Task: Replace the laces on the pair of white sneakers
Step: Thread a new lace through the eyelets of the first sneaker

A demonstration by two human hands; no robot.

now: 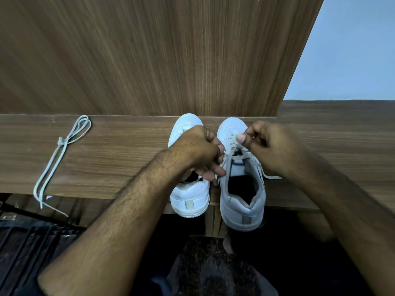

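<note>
Both hands (230, 150) gripping lace (229, 165) (threaded) on right sneaker (242, 189), wooden shelf (117, 163)

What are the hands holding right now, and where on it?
Both hands grip the lace of the right sneaker: left hand near its loose end, right hand pinching it at the upper eyelets.

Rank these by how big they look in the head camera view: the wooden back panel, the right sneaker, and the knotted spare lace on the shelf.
1. Wooden back panel, by far the largest.
2. Right sneaker.
3. Knotted spare lace: about as long as the sneaker but far thinner, so it covers the least area.
</note>
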